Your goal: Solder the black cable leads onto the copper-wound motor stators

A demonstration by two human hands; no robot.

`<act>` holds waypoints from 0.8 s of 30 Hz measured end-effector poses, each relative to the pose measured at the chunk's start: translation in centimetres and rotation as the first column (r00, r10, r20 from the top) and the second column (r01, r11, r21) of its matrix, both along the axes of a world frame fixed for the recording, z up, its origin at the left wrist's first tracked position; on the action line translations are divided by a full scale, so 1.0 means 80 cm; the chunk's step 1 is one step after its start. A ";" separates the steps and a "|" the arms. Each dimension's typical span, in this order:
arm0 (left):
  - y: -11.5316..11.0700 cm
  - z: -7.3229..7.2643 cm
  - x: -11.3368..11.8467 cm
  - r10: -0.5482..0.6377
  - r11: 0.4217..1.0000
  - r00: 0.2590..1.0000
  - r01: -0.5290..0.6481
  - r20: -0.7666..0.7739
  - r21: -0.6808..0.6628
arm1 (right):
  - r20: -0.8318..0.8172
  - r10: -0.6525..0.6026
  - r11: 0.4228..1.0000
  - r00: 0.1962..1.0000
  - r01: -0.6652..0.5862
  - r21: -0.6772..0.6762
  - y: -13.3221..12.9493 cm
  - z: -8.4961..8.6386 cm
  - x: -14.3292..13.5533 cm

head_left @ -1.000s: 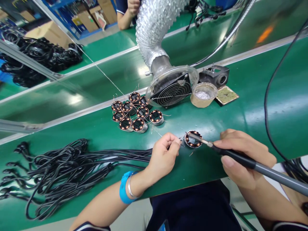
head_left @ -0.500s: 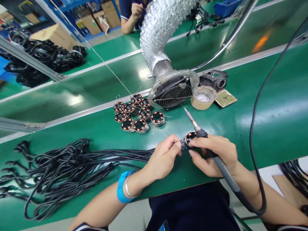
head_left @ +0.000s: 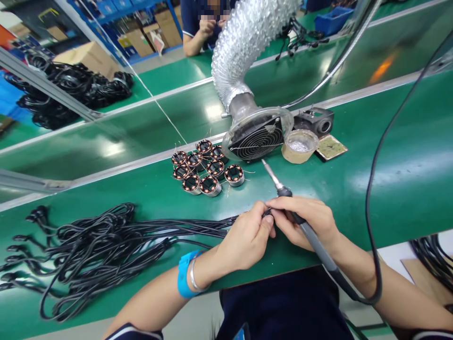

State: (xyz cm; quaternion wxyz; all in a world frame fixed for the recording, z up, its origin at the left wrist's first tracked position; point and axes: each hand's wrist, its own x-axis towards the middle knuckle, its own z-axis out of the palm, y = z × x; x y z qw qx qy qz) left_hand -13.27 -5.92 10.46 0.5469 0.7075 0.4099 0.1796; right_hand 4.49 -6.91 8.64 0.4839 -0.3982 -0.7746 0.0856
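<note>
Head view: your right hand [head_left: 311, 219] holds the iron [head_left: 316, 243] above the bench [head_left: 354, 184], fingertips closed narrowly at the dark lead [head_left: 268, 212] your left hand [head_left: 247, 238] pinches. Risk: a wrist roll could swing the tip [head_left: 264, 162] into the fan [head_left: 257, 144]. Iron points away from you, fanward; long axis slants forward-left.

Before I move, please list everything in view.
Front bench: one, green, below.
Wound rings: nine visible, black-copper, centre.
Cables: many, black, bench left.
Soldering iron: one, grey, right hand.
Fan: one, black, bench back.
Duct: one, silver, above fan.
Tub: one, yellowish, beside fan.
Pad: one, yellowish, beside tub.
Stand: one, dark, behind pad.
Cable heap: one, black, far left.
Boxes: several, brown, far left.
Bin: one, blue, back right.
Other person: one, dark shirt, far side.
Wristband: one, blue, left wrist.
Bangle: one, silver, left wrist.
Left hand: one, centre.
Right hand: one, centre.
</note>
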 end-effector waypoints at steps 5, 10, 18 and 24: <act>-0.003 -0.002 -0.002 -0.002 0.997 0.999 0.005 -0.037 0.077 | 0.013 0.054 0.998 0.998 -0.055 0.033 0.004 0.001 0.002; 0.006 -0.002 -0.003 0.021 0.987 0.997 -0.009 -0.069 0.163 | -0.015 0.020 1.000 1.000 -0.020 -0.004 -0.001 0.002 0.013; 0.010 -0.013 -0.003 0.073 0.985 0.991 -0.055 0.108 -0.165 | 0.069 0.015 0.998 0.998 -0.020 0.062 -0.012 -0.009 0.008; 0.007 -0.025 0.000 0.133 0.960 0.984 -0.099 0.120 -0.261 | 0.198 -0.034 0.994 0.980 0.012 0.111 -0.018 -0.007 0.007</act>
